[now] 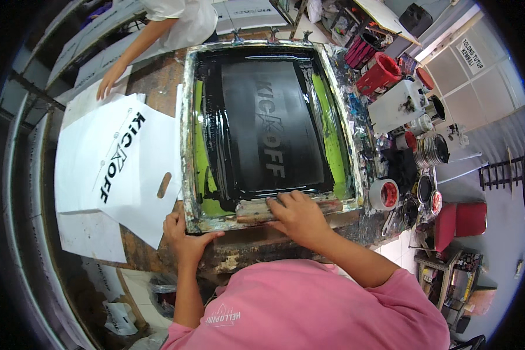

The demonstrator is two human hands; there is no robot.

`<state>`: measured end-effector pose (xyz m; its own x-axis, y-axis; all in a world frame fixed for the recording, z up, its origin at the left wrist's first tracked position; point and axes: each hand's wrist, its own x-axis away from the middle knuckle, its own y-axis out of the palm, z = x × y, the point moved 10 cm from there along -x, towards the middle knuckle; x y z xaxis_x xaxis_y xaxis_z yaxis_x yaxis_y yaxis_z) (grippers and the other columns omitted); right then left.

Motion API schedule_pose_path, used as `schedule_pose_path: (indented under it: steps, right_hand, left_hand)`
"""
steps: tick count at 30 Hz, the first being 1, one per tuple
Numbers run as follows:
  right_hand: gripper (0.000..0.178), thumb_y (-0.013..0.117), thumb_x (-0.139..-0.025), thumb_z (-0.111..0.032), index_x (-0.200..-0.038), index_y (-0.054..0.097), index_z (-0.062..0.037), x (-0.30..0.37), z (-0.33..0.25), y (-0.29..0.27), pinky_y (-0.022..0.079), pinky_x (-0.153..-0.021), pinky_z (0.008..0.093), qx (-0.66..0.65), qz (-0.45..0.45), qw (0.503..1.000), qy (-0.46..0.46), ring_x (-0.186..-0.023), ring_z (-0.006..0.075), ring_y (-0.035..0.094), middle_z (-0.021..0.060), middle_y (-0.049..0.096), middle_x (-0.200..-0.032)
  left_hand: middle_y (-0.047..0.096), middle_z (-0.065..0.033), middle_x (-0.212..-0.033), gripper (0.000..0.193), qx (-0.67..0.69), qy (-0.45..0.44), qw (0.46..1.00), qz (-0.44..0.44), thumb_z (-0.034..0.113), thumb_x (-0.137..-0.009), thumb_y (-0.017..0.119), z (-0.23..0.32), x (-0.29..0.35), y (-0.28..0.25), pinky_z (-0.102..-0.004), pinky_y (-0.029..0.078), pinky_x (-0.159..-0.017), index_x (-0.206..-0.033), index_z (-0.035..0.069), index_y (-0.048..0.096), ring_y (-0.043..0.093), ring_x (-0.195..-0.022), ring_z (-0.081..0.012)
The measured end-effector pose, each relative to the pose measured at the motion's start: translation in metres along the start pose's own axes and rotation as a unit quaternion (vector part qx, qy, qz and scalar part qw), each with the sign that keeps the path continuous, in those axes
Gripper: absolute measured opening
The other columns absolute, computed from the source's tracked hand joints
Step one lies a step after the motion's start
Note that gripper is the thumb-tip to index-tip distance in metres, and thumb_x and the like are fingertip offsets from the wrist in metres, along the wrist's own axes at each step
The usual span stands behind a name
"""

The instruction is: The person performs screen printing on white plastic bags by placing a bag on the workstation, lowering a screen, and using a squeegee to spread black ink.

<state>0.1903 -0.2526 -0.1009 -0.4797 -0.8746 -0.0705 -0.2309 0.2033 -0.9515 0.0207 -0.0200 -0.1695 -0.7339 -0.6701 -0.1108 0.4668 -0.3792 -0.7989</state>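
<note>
A screen-printing frame (188,116) lies flat on the worktable, its mesh covered in black ink with green margins. My right hand (297,213) presses down on a wooden squeegee (256,209) at the frame's near edge. My left hand (186,236) grips the frame's near left corner, thumb along its front rim. A white bag with a black print (119,154) and a cut-out handle lies just left of the frame.
Another person's hand (109,79) rests on white bags at the far left of the table. Paint cans (431,149), a tape roll (384,194), red containers (380,73) and a white jug crowd the table's right side. A red stool (462,220) stands lower right.
</note>
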Motion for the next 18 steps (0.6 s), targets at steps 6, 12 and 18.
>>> schedule_pose_path:
  steps: [6, 12, 18]
  right_hand:
    - [0.066, 0.087, -0.079, -0.032, -0.136, 0.066, -0.0064, -0.065, 0.046, 0.017, 0.059, -0.085, 0.0436, 0.024, 0.078, 0.995, -0.053, -0.106, 0.0327, 0.064, 0.0133, 0.067, -0.121]
    - [0.053, 0.083, -0.085, -0.037, -0.130, 0.070, -0.0112, -0.198, 0.114, 0.008, 0.059, -0.079, 0.0440, 0.079, 0.120, 0.988, -0.059, -0.104, 0.0304, 0.064, 0.0084, 0.064, -0.109]
    - [0.042, 0.072, -0.095, -0.052, -0.111, 0.072, -0.0128, -0.289, 0.168, 0.010, 0.059, -0.077, 0.0458, 0.113, 0.168, 0.976, -0.075, -0.102, 0.0319, 0.069, 0.0080, 0.068, -0.102]
  left_hand:
    - [0.050, -0.0055, -0.101, 0.092, 0.009, 0.020, 1.000, 0.008, 0.050, -0.032, 0.107, 0.005, -0.006, -0.001, -0.0445, 0.044, -0.085, -0.103, 0.003, 0.070, 0.052, -0.098, -0.0293]
    - [0.053, -0.0071, -0.109, 0.100, 0.028, -0.007, 1.000, -0.004, 0.052, -0.034, 0.106, -0.003, 0.001, -0.001, -0.0425, 0.048, -0.093, -0.111, -0.002, 0.073, 0.055, -0.105, -0.0276]
    - [0.054, -0.0059, -0.102, 0.100, -0.017, 0.053, 0.998, 0.032, 0.057, -0.036, 0.105, 0.009, 0.009, -0.013, -0.0426, 0.045, -0.087, -0.114, 0.001, 0.076, 0.052, -0.098, -0.0274]
